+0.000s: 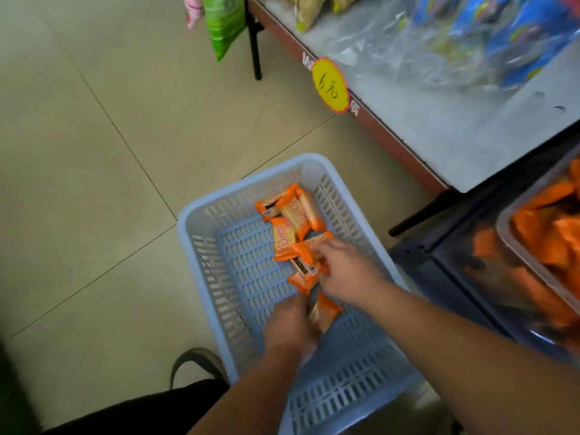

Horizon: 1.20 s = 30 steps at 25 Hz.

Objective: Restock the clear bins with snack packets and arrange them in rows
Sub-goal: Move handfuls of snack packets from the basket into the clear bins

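Blue basket (201, 246) on floor, 6 o'clock; snack packets (295, 215) heaped inside; left hand (288, 324) gripped a tilted packet (326, 310); right hand (348, 271) curled round others; clear bin (505, 227), 3 o'clock, held more.

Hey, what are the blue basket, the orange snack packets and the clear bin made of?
The blue basket looks like moulded matte plastic: slotted walls, rounded rim. The snack packets are probably glossy printed film: crimped ends, sheen. The clear bin is likely rigid transparent plastic: orange packets show through its wall.
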### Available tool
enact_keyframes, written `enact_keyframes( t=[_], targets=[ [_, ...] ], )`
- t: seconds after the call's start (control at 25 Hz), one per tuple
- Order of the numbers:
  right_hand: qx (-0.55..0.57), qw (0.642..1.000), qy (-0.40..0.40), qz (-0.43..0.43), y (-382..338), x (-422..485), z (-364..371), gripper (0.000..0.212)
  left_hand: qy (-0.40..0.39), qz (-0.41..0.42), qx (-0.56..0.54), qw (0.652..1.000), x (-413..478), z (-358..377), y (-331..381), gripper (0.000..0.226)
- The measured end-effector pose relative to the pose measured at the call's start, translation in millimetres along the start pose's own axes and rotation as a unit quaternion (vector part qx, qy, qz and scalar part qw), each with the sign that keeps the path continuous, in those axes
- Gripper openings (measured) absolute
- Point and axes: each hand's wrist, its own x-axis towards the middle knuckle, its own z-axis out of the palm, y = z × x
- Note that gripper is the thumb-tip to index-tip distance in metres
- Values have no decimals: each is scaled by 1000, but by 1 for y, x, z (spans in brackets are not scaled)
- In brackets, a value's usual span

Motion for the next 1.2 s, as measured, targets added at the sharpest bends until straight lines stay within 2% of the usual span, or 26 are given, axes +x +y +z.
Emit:
enact_keyframes(
  t=[0.08,0.16,0.28,0.36,0.44,0.56,0.64,0.72,0.84,0.92,1.04,1.08,1.16,1.2],
  targets=[
    [-39,999,-22,-30,-5,16,11,67,-32,-3,7,999,-1,-6,-10,25],
    [-96,994,-35,-31,-9,29,22,81,-24,-33,21,999,-4,-31,-17,24],
    [-154,988,-7,-27,-10,35,29,89,76,-77,16,994,0,-94,-14,37],
    [-179,983,-1,-30,-7,31,34,88,153,-45,-49,986,22,-132,-3,34],
    [-197,980,10,-36,-3,21,41,83,174,20,-70,982,56,-154,9,25],
    [-211,976,20,-46,11,9,49,81,120,117,55,984,108,-158,25,25],
    [-216,975,20,-58,16,4,48,79,72,148,151,975,125,-151,31,35],
    [-225,972,6,-63,18,3,49,78,67,158,196,965,131,-145,32,42],
    [-250,967,-21,-40,15,1,55,87,75,150,160,973,129,-140,33,38],
    [-260,965,-18,-43,15,0,56,80,75,131,117,982,128,-138,39,43],
    [-228,972,-20,-50,16,1,46,75,40,46,37,997,127,-134,47,89],
    [-208,977,-22,-45,17,0,41,76,21,25,47,998,127,-131,45,93],
    [-171,984,-34,-37,17,0,31,76,12,13,67,998,120,-122,32,79],
    [-164,985,-44,-34,16,1,27,74,24,7,35,999,115,-117,23,71]
  ],
)
